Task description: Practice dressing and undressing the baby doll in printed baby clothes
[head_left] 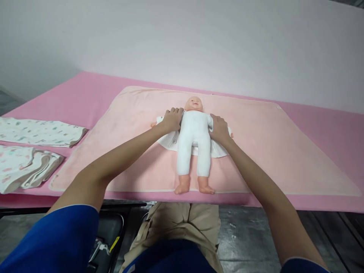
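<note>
A baby doll (195, 123) with a white cloth body lies on its back, head away from me and feet near the table's front edge. Spread open beneath it is a white baby shirt (170, 141), with sleeves around the doll's arms. My left hand (173, 119) is closed at the doll's shoulder and upper arm on the left, its fingers curled over the shirt there. At the opposite shoulder, my right hand (219, 129) is closed on the shirt's sleeve side, fingers together. Both palms hide part of the sleeves; small doll hands show past the cuffs.
Under the doll, a peach blanket (264, 159) is laid flat over the pink table cover (93, 89). Folded printed cloths (40, 132) lie at the left edge. A pale wall (199, 45) rises behind. Below the table's front stands a black chair (109, 231) on the left.
</note>
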Tool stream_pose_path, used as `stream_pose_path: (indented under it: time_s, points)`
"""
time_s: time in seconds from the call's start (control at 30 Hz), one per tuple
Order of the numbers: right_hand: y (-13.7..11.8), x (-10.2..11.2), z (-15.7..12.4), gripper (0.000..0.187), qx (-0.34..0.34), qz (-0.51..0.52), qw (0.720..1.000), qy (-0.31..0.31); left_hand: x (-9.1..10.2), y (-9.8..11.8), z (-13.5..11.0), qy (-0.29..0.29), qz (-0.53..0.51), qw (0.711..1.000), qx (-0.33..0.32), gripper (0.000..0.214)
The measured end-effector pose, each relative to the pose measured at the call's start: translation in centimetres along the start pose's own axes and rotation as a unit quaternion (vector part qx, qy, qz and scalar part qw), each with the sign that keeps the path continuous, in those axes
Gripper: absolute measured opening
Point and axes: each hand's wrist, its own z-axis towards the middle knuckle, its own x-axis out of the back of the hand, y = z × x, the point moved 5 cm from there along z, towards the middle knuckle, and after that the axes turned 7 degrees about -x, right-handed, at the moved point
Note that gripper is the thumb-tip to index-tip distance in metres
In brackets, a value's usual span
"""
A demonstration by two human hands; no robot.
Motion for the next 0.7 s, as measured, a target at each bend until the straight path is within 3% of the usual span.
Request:
stream_pose_path:
  time_s: [0.13,0.27,0.5,0.6,0.7]
  points:
    - [-0.1,-1.1,2.5,0.056,-0.036,-0.043,0.998,-0.029,-0.7,-0.8,1.7,-0.007,-0.029,0.999,0.04,0.064]
    - [0.7,-0.2,4.4,0.049,-0.019,-0.067,0.998,0.003,-0.2,-1.9,3.0,0.039,-0.047,0.998,0.02,0.058]
    - [1.7,-0.8,7.4,0.051,0.01,-0.107,0.993,-0.046,-0.9,-2.0,5.9,0.035,-0.059,0.997,0.026,0.064]
    - [1.7,-0.9,5.9,0.062,0.021,-0.094,0.995,-0.035,-1.7,-0.8,3.7,0.115,-0.074,0.99,-0.032,0.076]
    - [0.9,-0.3,1.0,0.074,0.073,-0.052,0.996,0.003,-3.3,0.6,-2.0,0.15,-0.108,0.975,-0.126,0.088]
